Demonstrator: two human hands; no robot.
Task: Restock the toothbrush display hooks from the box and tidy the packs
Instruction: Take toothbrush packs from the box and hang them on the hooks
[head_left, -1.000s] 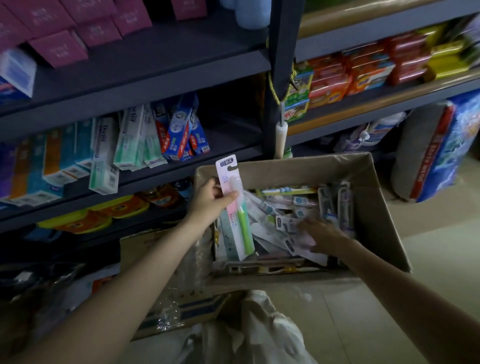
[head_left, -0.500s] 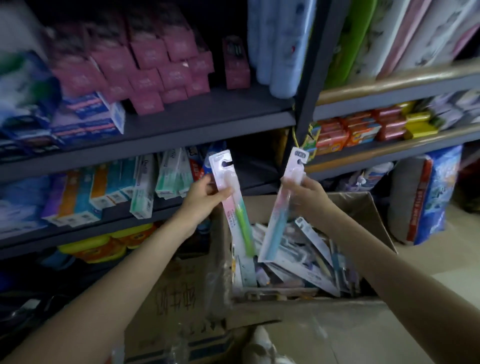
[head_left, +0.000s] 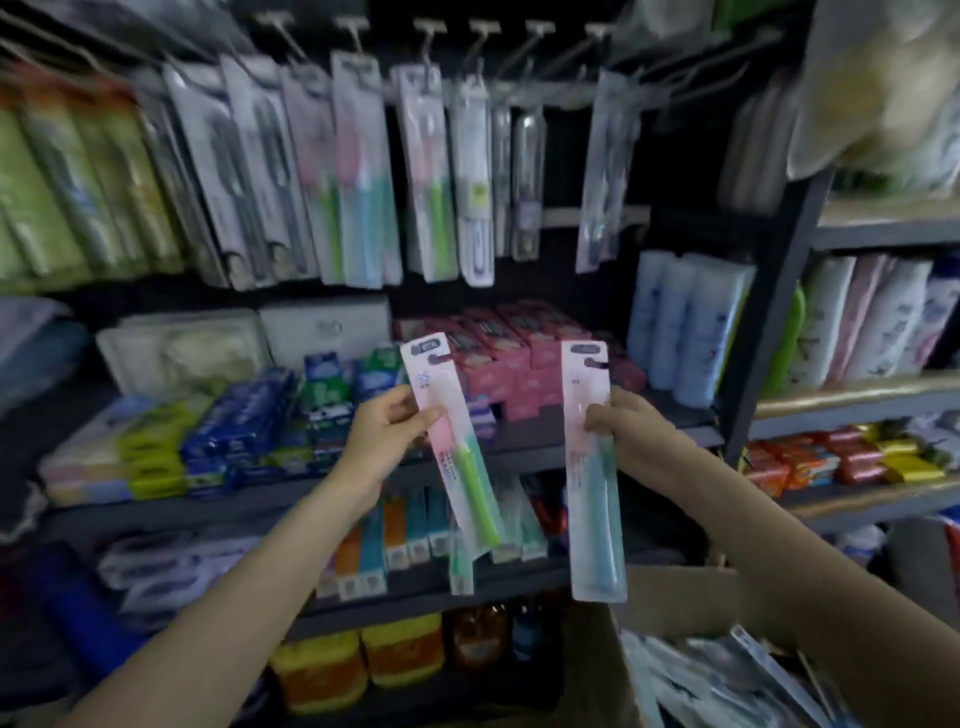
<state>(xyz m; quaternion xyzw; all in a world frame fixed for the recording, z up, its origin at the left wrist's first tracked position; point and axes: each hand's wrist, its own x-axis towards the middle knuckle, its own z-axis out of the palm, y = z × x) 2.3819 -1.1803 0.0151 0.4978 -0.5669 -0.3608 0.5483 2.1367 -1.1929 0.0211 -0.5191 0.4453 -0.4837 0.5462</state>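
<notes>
My left hand (head_left: 383, 435) pinches a toothbrush pack with a pink and green brush (head_left: 457, 452), tilted with its top to the left. A second pack with a teal brush (head_left: 592, 483) stands nearly upright in the grip of my right hand (head_left: 631, 434). Both packs are held up in front of the middle shelf. Above them, a row of display hooks (head_left: 483, 31) carries several hanging toothbrush packs (head_left: 358, 176). The cardboard box (head_left: 675, 597) sits at the lower right with several packs (head_left: 727, 686) inside.
Shelves (head_left: 519, 447) hold toothpaste boxes (head_left: 249, 421), pink boxes (head_left: 514, 353) and blue bottles (head_left: 685, 322). A dark upright post (head_left: 769, 312) divides this unit from the right shelves with tissue packs and soap bars. Yellow packs (head_left: 358, 660) lie on the bottom shelf.
The view has tilted up from the box to the hooks. My right hand took a teal-brush pack out of the box, and both hands have lifted their packs higher.
</notes>
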